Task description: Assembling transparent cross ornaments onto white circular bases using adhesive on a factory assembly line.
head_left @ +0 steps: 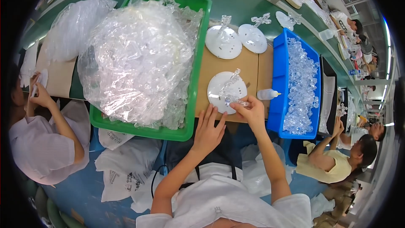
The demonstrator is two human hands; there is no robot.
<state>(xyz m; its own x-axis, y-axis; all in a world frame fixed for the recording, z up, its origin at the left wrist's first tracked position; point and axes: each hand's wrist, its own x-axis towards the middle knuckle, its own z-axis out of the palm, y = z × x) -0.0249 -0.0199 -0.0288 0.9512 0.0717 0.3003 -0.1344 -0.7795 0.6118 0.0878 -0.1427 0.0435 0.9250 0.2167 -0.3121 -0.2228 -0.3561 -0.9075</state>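
A round white disc (pixel 214 89) lies on the brown cardboard (pixel 249 72) in front of me, with a clear plastic piece (pixel 231 82) standing up from it. My right hand (pixel 253 113) pinches another small clear plastic piece (pixel 239 102) over the disc's near right edge. Whether that piece touches the disc, I cannot tell. With fingers stretched and apart, my left hand (pixel 208 130) rests at the disc's near edge and holds nothing. Just right of the disc, a small translucent squeeze bottle (pixel 266 94) with a yellowish tip lies on its side.
To the left, a green crate (pixel 196 76) overflows with clear parts in a plastic bag (pixel 139 59). A blue bin (pixel 279 80) of small clear pieces stands right. Farther back are more white discs (pixel 217 49) with clear pieces. Co-workers sit at left (pixel 46 143) and right (pixel 329 162).
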